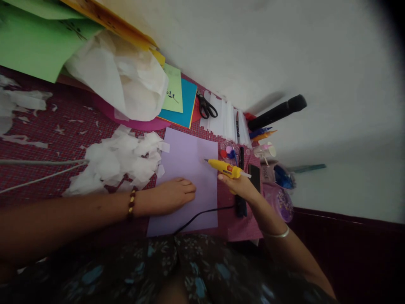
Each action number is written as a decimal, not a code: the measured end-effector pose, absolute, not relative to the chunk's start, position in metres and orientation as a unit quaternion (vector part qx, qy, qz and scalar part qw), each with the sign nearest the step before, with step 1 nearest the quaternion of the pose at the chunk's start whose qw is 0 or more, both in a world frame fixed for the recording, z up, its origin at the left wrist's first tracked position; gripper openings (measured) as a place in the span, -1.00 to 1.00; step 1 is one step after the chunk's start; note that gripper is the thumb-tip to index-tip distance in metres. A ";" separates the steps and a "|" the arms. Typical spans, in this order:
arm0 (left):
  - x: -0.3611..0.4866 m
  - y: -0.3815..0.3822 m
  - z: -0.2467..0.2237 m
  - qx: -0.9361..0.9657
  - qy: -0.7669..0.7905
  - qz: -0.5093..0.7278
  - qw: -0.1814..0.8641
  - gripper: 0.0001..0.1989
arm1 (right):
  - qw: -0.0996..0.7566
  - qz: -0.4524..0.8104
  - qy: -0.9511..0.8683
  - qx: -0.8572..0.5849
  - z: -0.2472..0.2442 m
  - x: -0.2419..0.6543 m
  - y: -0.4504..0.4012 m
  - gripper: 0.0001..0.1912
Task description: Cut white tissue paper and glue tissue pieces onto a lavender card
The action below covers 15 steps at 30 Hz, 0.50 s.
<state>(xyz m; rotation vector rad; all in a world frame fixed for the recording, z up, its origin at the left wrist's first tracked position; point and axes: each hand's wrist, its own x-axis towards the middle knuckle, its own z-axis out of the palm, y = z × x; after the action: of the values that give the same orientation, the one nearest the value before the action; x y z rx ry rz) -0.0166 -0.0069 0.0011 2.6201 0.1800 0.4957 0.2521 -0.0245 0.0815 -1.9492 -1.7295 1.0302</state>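
Note:
My right hand (237, 185) grips a yellow hot glue gun (225, 168). Its dark nozzle points left, over the upper right part of a purple sheet of paper (190, 147); whether the tip touches the paper I cannot tell. A clear glue stick pokes out of the gun's back end. Palm down on the same sheet rests my left hand (172, 196), with its fingers stretched toward the right and nothing held. A black cord (202, 212) runs across the sheet's lower part. Beside the sheet's left edge lies a heap of torn white paper pieces (120, 156).
Behind the sheet are black scissors (207, 106), a blue sheet (186, 95) and a crumpled white bundle (126, 76). To the right stand a cup (265, 150) and a purple tub (280, 202). A white wall (316, 139) closes off the far side. Paper scraps litter the left.

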 end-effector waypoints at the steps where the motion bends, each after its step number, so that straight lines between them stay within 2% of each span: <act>1: -0.017 -0.007 0.001 0.953 0.065 0.184 0.233 -0.91 | 0.175 0.364 -0.597 -0.694 0.080 0.252 -0.025 -0.61; 11: -0.017 -0.007 0.000 0.945 0.061 0.206 0.248 -0.89 | 0.226 0.361 -0.531 -0.732 0.067 0.256 -0.028 -0.60; 15: -0.017 -0.007 0.001 0.951 0.064 0.182 0.244 -0.90 | 0.208 0.357 -0.558 -0.719 0.068 0.257 -0.031 -0.70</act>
<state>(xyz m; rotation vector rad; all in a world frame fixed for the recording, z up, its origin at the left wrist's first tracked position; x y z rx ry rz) -0.0167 -0.0068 0.0012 2.5965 0.1739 0.4960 0.2566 -0.0314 0.0680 -2.0022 -1.5542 0.9944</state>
